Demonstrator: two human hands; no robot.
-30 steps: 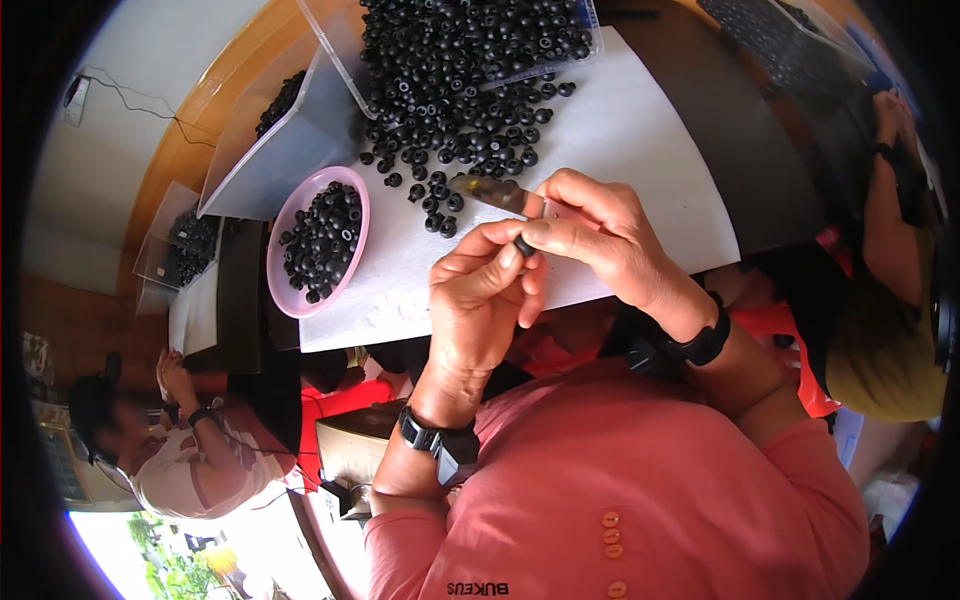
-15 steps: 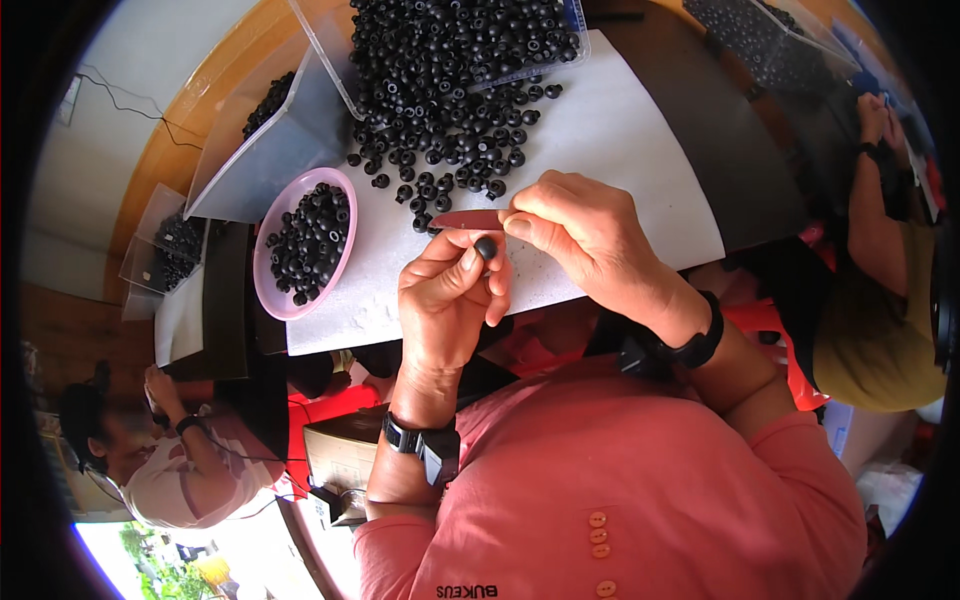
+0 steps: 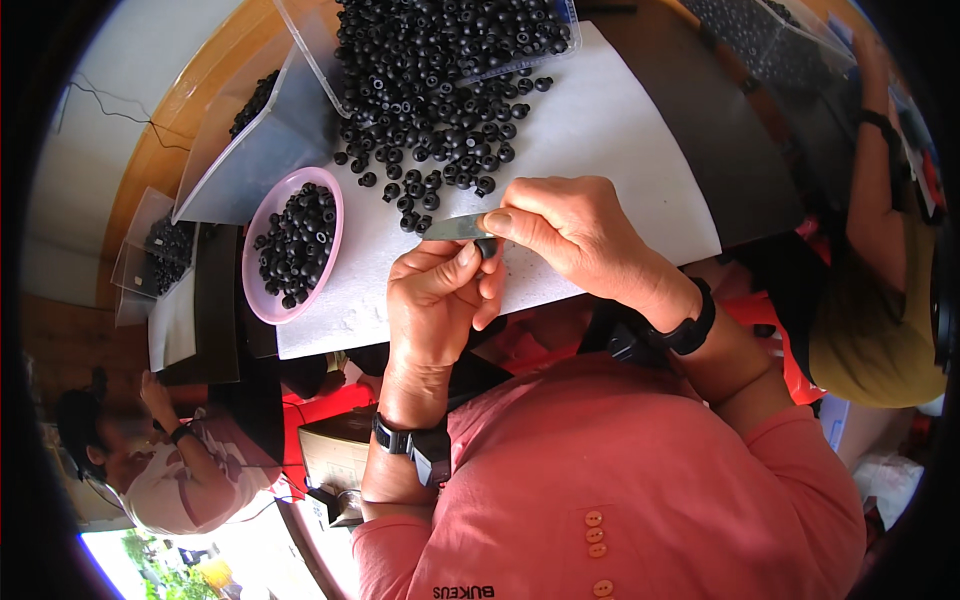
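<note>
Between the thumb and fingers of my left hand [image 3: 432,300] is a small round black rubber part [image 3: 486,248], partly covered by a blade. My right hand [image 3: 575,230] grips a small knife [image 3: 452,229] near its base, the thumb pressed on it. The flat grey blade points left and lies across the top of the black part; whether it cuts in cannot be told. Both hands are over the near part of the white tabletop [image 3: 610,130]. Just beyond the blade tip is a spread of loose black parts [image 3: 425,170].
A pink bowl [image 3: 250,270] of black parts stands left. Beyond the hands, a tipped clear bin [image 3: 520,70] spills black parts; another clear bin [image 3: 270,150] stands beside the bowl. People sit at left [image 3: 190,470] and right [image 3: 870,330]. A cardboard box [image 3: 335,455] is below left.
My right hand has turned the blade, which looked reddish and now shows grey, and brought it down over the black part. The whole view has shifted slightly.
</note>
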